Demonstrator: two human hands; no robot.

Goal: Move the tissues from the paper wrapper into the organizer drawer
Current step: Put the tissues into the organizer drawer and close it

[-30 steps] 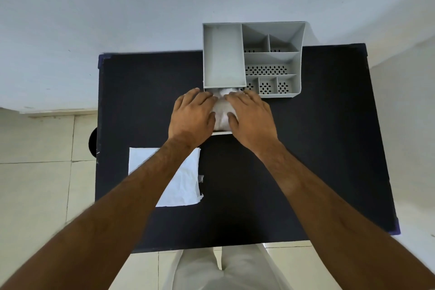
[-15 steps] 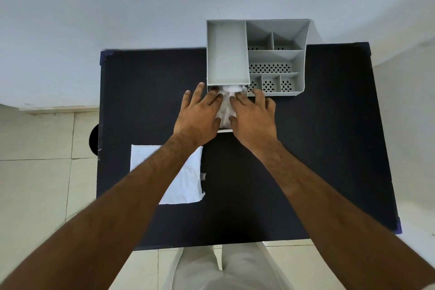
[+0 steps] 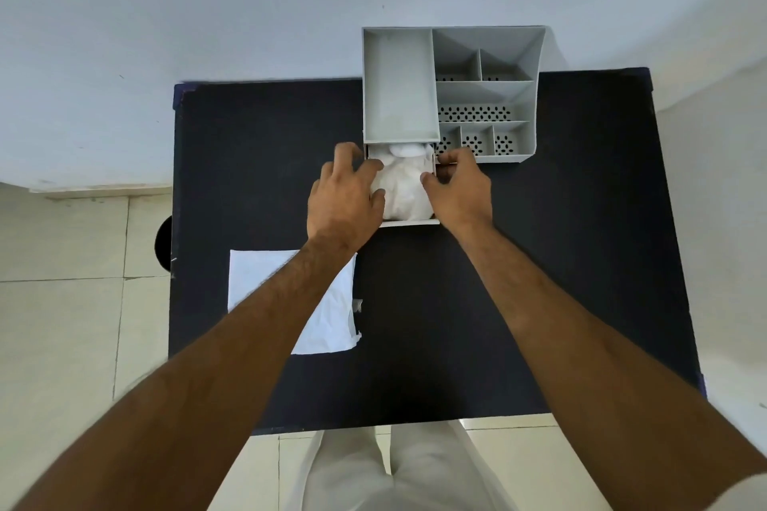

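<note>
You're working right at the front of the grey organizer (image 3: 485, 95), and the tissues (image 3: 404, 189) are sitting in its pulled-out drawer (image 3: 409, 222), a soft white crumpled heap that is bulging above the drawer's thin rim. Your left hand (image 3: 344, 199) is resting on the left side of the heap, fingers spread and curled, thumb tip touching the paper. Your right hand (image 3: 458, 191) is framing the right side, fingers loosely bent at the drawer's right wall, not pinching anything that I can make out. So the heap is lying directly between your two hands, about equally near to each, with its long axis running away from you, along the drawer's slide into the organizer body. That line is the one that matters: I'm judging the next push goes straight away from you, and the far end of the tissues is already crowding the slot under the solid left compartment. The paper looks light and springy, so it may snag on that upper edge unless you're flattening it first. The plastic is hard and smooth, with perforated floors on the right. The flat white paper wrapper (image 3: 265, 286) is lying under your left forearm, apparently empty, on the matte black table (image 3: 581, 261).
</note>
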